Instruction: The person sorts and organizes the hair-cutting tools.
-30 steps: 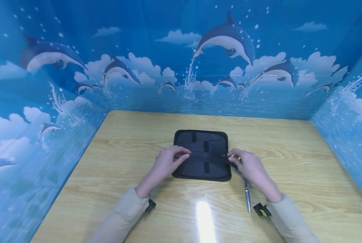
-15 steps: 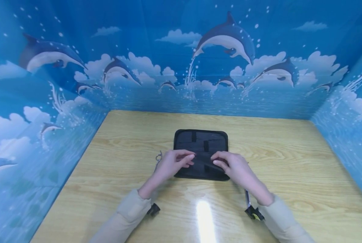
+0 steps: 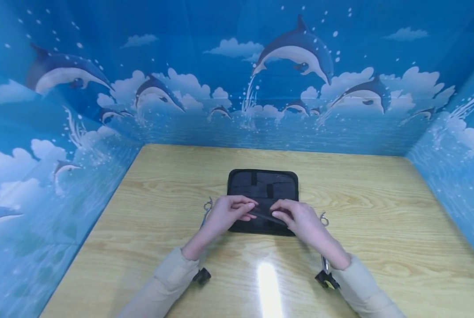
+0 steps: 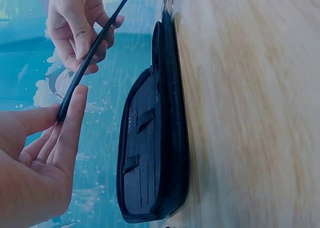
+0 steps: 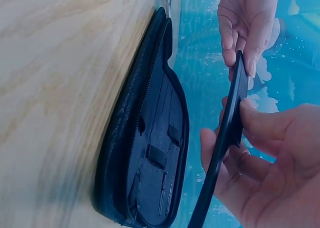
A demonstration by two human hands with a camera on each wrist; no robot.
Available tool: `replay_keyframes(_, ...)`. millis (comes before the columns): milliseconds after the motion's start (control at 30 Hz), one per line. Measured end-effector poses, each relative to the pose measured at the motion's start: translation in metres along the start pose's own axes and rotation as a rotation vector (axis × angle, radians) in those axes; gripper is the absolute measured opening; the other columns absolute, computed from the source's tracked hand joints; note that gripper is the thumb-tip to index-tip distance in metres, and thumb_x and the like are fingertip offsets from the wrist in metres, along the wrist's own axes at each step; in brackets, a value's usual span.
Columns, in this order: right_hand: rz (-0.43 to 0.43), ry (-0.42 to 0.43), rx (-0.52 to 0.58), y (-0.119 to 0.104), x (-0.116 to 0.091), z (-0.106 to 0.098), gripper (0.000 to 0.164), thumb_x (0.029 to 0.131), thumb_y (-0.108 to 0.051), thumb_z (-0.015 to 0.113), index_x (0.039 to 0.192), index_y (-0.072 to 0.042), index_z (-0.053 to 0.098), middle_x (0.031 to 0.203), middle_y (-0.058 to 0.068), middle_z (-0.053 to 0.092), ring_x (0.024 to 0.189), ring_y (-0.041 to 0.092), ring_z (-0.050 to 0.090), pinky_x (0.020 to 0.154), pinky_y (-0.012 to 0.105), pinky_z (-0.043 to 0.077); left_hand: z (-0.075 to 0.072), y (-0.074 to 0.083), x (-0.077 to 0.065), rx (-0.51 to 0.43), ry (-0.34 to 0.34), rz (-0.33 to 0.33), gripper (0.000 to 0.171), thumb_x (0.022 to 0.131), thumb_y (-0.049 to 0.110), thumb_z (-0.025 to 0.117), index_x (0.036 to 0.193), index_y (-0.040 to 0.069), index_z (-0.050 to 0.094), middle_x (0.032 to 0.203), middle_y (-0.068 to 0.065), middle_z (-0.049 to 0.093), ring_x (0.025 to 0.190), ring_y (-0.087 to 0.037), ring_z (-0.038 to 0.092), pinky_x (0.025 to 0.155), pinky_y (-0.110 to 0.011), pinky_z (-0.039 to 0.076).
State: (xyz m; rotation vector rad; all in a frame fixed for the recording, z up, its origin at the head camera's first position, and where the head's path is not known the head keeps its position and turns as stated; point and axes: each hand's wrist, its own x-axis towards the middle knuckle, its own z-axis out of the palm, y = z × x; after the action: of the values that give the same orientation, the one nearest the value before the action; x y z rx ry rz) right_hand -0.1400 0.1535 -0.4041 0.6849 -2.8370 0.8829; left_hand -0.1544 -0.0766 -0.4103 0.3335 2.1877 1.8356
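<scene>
A thin black comb (image 5: 225,133) is held between both hands above an open black zip case (image 3: 262,185). My left hand (image 3: 225,214) pinches one end of it between thumb and fingertips. Further along, my right hand (image 3: 306,223) grips it between thumb and fingers. Fine teeth show along one edge in the right wrist view. Lying open on the table, the case has small elastic loops and slits inside; its near half is partly covered by the comb and hands in the head view.
Metal scissors (image 3: 205,216) lie left of the case, mostly behind the left hand. On the right lies another pair of scissors (image 3: 325,265), partly under the right forearm. A blue dolphin-print curtain (image 3: 237,123) borders the wooden table (image 3: 173,176).
My right hand has moved left with the comb, from the case's right edge to over its near half. My left hand has shifted slightly right and now pinches the comb's end.
</scene>
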Motion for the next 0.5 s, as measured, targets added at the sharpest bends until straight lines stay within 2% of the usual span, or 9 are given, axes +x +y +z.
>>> replay_keyframes(200,0.02,-0.01,0.002,0.0013,0.0,0.0016,0.009,0.096,-0.019,0.071,0.104,-0.017,0.075,0.098,-0.003,0.075,0.077,0.01,0.064,0.071,0.038,0.053,0.0004,-0.0008,-0.0003,0.003,-0.004,0.025,0.024,0.1,0.009,0.063,0.115,-0.008,0.07,0.112,-0.027,0.071,0.087,-0.027,0.076,0.074,-0.028,0.061)
replay_keyframes(400,0.034,-0.003,0.045,0.004,0.0005,0.0016,0.013,0.095,-0.019,0.072,0.108,-0.015,0.074,0.092,-0.004,0.073,0.075,0.009,0.064,0.068,0.032,0.053,-0.0002,-0.003,0.0006,0.004,0.024,0.023,0.024,0.1,0.009,0.063,0.115,-0.008,0.07,0.11,-0.025,0.073,0.088,-0.028,0.076,0.075,-0.03,0.061)
replay_keyframes(500,0.055,0.02,0.079,0.0082,-0.0006,-0.0021,0.02,0.096,-0.019,0.071,0.115,-0.012,0.071,0.101,0.0,0.073,0.087,0.015,0.068,0.074,0.034,0.058,-0.0016,-0.0045,0.0013,0.019,0.049,0.011,0.024,0.101,0.011,0.063,0.116,-0.006,0.071,0.11,-0.021,0.074,0.089,-0.027,0.076,0.076,-0.031,0.062)
